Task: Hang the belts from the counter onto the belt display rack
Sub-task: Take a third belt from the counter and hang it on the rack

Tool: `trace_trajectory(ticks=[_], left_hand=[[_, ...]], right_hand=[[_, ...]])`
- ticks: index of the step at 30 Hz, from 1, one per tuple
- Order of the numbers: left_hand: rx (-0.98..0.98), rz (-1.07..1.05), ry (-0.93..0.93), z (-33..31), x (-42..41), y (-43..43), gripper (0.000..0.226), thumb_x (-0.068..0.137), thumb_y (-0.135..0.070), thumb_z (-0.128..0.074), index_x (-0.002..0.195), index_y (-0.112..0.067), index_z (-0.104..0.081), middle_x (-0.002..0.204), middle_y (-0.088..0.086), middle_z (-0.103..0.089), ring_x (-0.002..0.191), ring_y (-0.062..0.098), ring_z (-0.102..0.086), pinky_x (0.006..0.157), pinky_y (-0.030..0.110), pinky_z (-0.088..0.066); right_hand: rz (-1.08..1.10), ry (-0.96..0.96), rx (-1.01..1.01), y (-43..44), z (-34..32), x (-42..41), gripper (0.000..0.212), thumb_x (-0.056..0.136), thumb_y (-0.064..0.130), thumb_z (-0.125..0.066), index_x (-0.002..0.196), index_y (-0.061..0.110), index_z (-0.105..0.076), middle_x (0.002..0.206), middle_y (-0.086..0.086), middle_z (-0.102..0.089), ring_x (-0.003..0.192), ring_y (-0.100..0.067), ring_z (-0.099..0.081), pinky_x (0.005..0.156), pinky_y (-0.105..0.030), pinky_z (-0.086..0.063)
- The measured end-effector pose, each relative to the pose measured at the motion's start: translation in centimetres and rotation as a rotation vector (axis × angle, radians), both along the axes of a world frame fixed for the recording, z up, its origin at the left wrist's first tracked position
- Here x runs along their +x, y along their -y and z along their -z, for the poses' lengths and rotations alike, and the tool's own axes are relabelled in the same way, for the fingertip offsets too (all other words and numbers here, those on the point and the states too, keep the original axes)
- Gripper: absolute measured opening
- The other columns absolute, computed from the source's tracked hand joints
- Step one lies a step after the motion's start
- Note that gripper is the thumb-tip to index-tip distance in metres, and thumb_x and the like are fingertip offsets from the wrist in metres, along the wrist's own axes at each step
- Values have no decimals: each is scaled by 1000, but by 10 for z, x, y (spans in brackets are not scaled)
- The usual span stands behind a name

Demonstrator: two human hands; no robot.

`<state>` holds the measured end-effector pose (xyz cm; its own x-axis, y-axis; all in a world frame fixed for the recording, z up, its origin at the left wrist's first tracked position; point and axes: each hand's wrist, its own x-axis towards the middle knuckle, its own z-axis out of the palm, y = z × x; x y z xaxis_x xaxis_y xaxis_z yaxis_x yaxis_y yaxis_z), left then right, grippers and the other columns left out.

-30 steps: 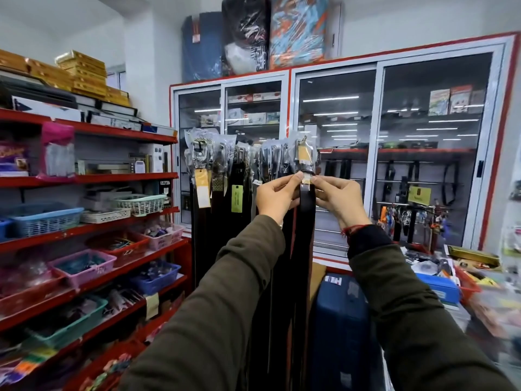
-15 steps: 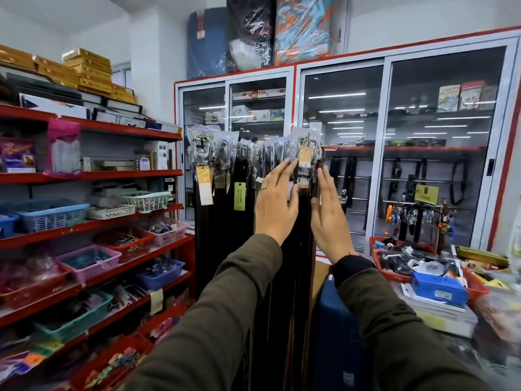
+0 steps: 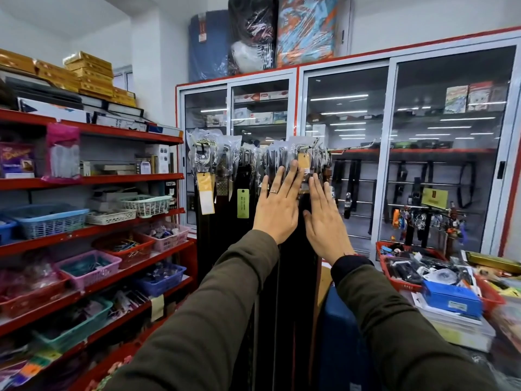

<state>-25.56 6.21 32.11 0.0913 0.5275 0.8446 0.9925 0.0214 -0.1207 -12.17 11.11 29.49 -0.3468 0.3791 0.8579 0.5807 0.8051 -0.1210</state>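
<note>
Dozens of belts (image 3: 255,176) hang in a row in front of the glass cabinet (image 3: 349,114). Left hand (image 3: 277,206) and right hand (image 3: 324,218) lie flat, fingers open, against the rightmost belts, gripping nothing, just below a tan tag (image 3: 304,160).

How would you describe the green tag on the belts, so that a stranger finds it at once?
Find the row of dark belts hanging before the glass cabinet. The green tag hangs left of the left hand; the neighbouring tags are yellow and tan.
</note>
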Motion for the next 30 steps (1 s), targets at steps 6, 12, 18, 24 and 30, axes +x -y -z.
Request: trace_trajectory(ticks=[6,12,18,24,30], left_hand=[[17,57,-11,-1,-4,7,67,100,-28,-34,160,-21,-6,169,-1,0,157,22,-2,127,49,-7],[109,70,1,6,-28,29,66,99,-25,-37,160,-21,-12,169,0,-5,157,20,-2,127,49,-5],[221,-4,53,6,-79,64,63,100,-26,-38,159,-19,-18,169,2,-11,157,21,-4,127,50,-2],[256,-108,101,6,-136,90,63,101,-27,-37,160,-19,-14,169,2,-8,157,22,-4,126,51,-7],[172,-118,49,8,-168,88,66,99,-32,-29,160,-16,-11,169,2,-3,157,25,-3,127,51,-6]], right_hand=[[35,-59,-8,6,5,-9,70,101,17,-39,160,17,0,170,1,1,157,-19,5,127,-46,-13],[80,-218,17,26,7,-32,67,103,25,-41,160,15,-6,170,-1,-2,157,-20,7,127,-53,-4],[-35,-204,92,54,2,-84,62,104,24,-41,159,15,-14,170,-2,-5,157,-22,5,127,-52,-2],[-144,-127,122,76,-2,-140,60,105,25,-38,159,17,-12,170,1,-5,157,-19,5,127,-51,-4],[-129,4,131,74,-2,-175,62,102,25,-32,160,17,-10,170,2,-6,157,-19,5,126,-52,-8]])
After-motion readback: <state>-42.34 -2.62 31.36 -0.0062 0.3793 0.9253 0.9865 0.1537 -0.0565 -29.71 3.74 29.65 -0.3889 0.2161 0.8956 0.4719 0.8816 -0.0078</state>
